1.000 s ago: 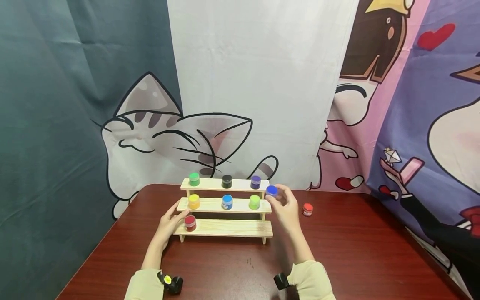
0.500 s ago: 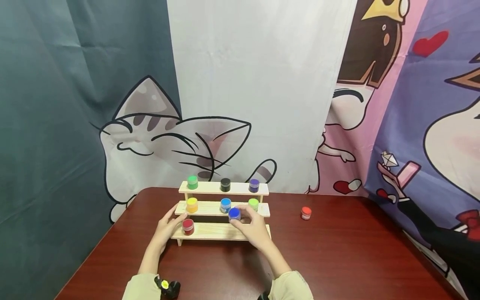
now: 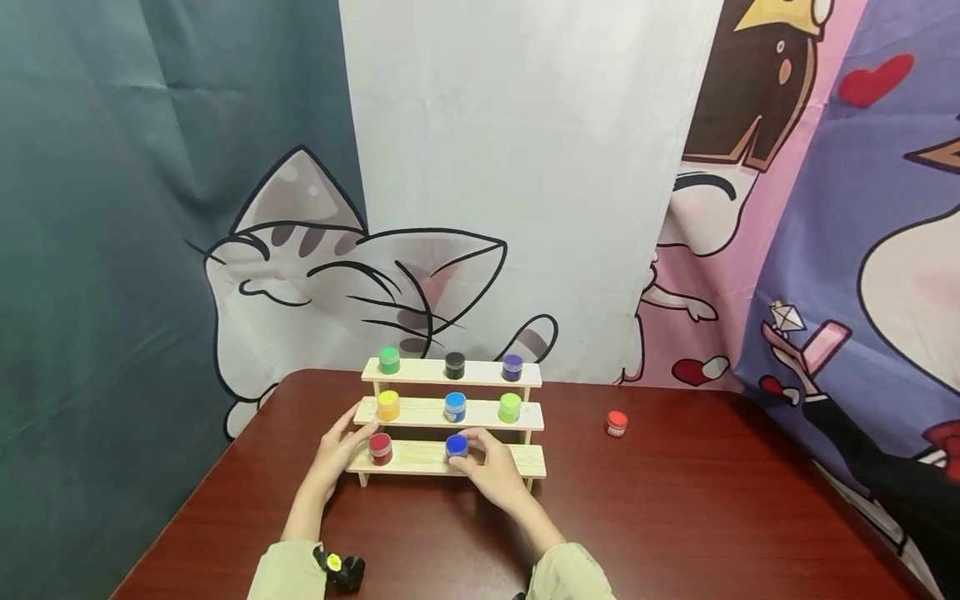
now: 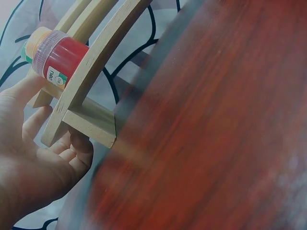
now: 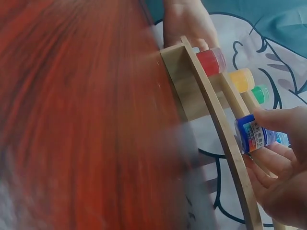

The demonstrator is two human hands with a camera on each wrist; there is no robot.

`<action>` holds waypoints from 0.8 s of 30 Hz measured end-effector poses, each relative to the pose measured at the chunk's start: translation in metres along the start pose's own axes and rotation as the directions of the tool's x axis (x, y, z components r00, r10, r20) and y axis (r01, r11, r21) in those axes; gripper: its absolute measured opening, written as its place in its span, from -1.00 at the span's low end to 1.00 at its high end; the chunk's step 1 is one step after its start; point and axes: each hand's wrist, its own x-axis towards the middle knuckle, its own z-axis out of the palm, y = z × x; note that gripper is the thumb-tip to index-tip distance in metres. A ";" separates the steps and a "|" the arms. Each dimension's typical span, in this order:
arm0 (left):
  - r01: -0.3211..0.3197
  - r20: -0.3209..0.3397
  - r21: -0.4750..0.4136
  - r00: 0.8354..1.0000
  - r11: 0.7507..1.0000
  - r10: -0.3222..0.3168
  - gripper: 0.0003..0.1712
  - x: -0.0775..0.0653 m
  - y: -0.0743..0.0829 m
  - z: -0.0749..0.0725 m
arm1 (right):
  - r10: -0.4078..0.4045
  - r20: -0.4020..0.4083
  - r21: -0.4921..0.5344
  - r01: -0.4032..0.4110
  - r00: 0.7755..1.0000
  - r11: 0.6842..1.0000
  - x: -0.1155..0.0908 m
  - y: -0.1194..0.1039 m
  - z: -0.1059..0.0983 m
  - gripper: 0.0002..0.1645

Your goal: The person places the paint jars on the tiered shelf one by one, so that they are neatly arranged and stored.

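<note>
A three-step wooden rack (image 3: 416, 457) stands on the table. My right hand (image 3: 491, 473) pinches a small blue paint jar (image 3: 456, 445) between thumb and fingers, over the middle of the lowest step. In the right wrist view the labelled blue jar (image 5: 254, 134) is close at that step, its base right by the wood. At the rack's left end, my left hand (image 3: 335, 454) holds the rack, thumb near a dark red paint jar (image 3: 380, 451). The left wrist view shows fingers curled below the end of the step, beside the red jar (image 4: 67, 60).
On the middle step sit yellow (image 3: 387, 406), light blue (image 3: 455, 407) and lime green (image 3: 510, 407) jars. The top step bears green (image 3: 388, 360), black (image 3: 454, 365) and purple (image 3: 512, 367) jars. A red jar (image 3: 617, 423) stands on the table at right.
My right hand has carried the blue jar from the rack's right side leftward and down to the middle of the lowest step. The left hand has stayed at the rack's left end.
</note>
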 end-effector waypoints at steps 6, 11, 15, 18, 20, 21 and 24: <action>0.008 0.002 -0.006 1.000 1.000 -0.008 -0.11 0.000 -0.001 -0.002 | 0.007 0.055 0.031 -0.009 0.998 0.999 0.002 0.005 0.003 -0.58; 0.004 0.007 -0.001 1.000 1.000 -0.004 -0.10 0.001 0.000 -0.001 | 0.004 0.070 -0.009 -0.004 0.998 1.000 0.002 0.006 0.002 -0.57; 0.007 0.007 -0.008 1.000 1.000 -0.007 -0.09 0.002 0.000 -0.001 | -0.001 0.077 -0.023 0.003 0.997 1.000 0.001 0.005 0.001 -0.56; 0.008 0.007 -0.010 1.000 1.000 -0.008 -0.10 0.002 0.001 -0.001 | -0.003 0.079 -0.038 0.006 0.997 0.999 0.001 0.005 0.001 -0.55; 0.007 0.007 -0.008 1.000 1.000 -0.007 -0.10 0.002 0.001 -0.001 | -0.009 0.081 -0.049 0.013 0.997 0.999 0.001 0.005 0.000 -0.55; 0.007 0.007 -0.006 1.000 1.000 -0.007 -0.10 0.002 0.001 0.000 | -0.012 0.082 -0.053 0.016 0.997 0.998 0.001 0.005 0.000 -0.54; 0.010 0.009 -0.003 1.000 1.000 -0.010 -0.10 0.002 0.001 -0.001 | -0.015 0.088 -0.075 0.022 0.996 0.997 0.001 0.006 0.000 -0.50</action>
